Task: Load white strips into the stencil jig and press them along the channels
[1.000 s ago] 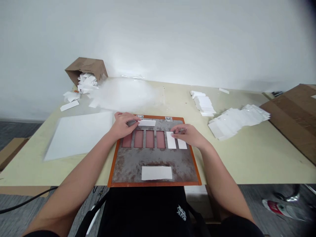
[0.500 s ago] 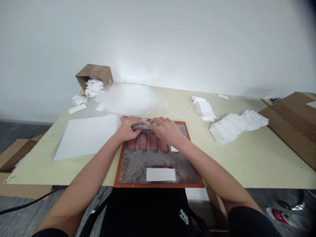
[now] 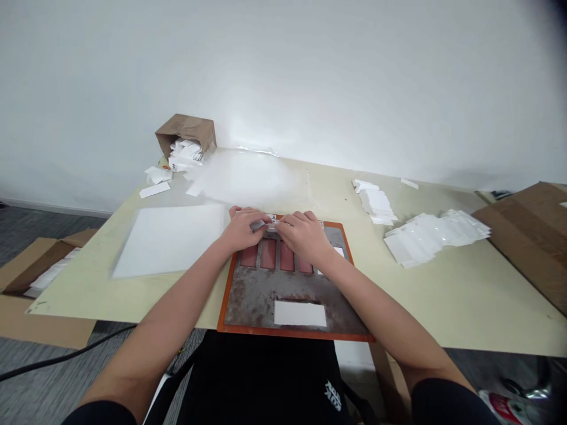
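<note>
Plate (image 3: 253,289), grey with an orange rim and reddish slots (image 3: 268,255), lies at the near edge of the bench (image 3: 443,301). From left to right come a white sheet (image 3: 172,239), a box (image 3: 195,126) of paper pieces (image 3: 186,152) behind it, then the left hand (image 3: 245,229), bent at the plate's far side, a white strip (image 3: 273,227) mostly hidden at its fingertips, and the right hand (image 3: 305,235) close beside it; whether either grip is closed on the strip cannot be told. Farther right are stacked white cards (image 3: 378,203), glossy packs (image 3: 425,239) and a brown carton (image 3: 527,224).
</note>
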Available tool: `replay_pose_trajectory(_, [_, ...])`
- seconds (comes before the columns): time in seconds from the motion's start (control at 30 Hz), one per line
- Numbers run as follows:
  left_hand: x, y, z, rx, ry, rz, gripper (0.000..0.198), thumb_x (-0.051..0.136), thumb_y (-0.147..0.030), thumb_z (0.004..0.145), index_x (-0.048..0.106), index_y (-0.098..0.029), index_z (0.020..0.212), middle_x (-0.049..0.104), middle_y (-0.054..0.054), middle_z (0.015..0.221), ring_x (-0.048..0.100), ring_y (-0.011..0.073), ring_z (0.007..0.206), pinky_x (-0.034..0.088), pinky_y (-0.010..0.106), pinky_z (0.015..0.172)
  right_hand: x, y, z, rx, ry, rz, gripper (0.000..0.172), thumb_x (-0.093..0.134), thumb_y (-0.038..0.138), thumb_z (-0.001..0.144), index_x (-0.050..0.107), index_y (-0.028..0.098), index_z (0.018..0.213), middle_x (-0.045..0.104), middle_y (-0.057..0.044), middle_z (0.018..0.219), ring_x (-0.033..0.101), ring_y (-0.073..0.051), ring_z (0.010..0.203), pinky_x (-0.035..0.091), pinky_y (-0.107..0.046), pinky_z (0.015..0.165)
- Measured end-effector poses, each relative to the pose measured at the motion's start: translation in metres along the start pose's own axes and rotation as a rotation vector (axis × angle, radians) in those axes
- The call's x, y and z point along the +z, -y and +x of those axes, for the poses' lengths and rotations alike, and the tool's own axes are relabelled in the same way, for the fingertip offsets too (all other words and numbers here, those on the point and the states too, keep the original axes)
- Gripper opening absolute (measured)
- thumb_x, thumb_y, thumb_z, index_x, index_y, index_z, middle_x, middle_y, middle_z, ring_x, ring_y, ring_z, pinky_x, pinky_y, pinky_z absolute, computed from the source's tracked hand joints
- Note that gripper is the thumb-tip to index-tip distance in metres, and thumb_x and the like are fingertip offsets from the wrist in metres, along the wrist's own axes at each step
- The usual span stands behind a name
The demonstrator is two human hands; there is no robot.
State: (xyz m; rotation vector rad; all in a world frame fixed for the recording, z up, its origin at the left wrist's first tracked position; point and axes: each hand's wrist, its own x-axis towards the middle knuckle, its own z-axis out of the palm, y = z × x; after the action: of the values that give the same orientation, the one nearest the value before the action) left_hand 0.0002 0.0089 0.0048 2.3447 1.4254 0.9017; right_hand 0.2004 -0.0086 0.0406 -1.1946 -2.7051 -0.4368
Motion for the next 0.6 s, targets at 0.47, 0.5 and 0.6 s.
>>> replay_pose_trajectory(0.47, [0.001, -0.001, 0.000, -0.012, -0.005, 0.012, 0.022, 0.053, -0.027, 0.084, 0.072, -0.028, 0.094, 0.077, 0.002, 0.100, 0.067, 0.0258, 0.101, 0.029, 0.049, 0.094, -0.019, -0.007, 0.002, 0.139, 0.030, 0.199, 0.020, 0.047, 0.021, 0.094, 0.066, 0.020, 0.096, 0.072, -0.008, 0.091, 0.063, -0.021, 0.085, 0.034, -0.032, 0.074])
replay_pose_trajectory(0.5, [0.001, -0.001, 0.000, -0.013, -0.007, 0.011, 0.021, 0.054, -0.029, 0.084, 0.072, -0.028, 0.095, 0.077, 0.002, 0.100, 0.067, 0.0260, 0.101, 0.029, 0.049, 0.095, -0.023, -0.015, -0.003, 0.200, 0.000, 0.288, 0.017, 0.049, 0.023, 0.092, 0.065, 0.020, 0.096, 0.072, -0.007, 0.090, 0.064, -0.021, 0.083, 0.036, -0.032, 0.073])
replay_pose_trajectory(0.6, [0.003, 0.000, 0.000, -0.019, -0.005, 0.003, 0.019, 0.058, -0.031, 0.083, 0.072, -0.029, 0.095, 0.077, 0.002, 0.100, 0.067, 0.0261, 0.101, 0.028, 0.049, 0.095, -0.026, -0.043, -0.022, 0.374, -0.115, 0.578, 0.020, 0.054, 0.031, 0.088, 0.062, 0.023, 0.105, 0.071, -0.004, 0.091, 0.063, -0.018, 0.075, 0.041, -0.029, 0.067])
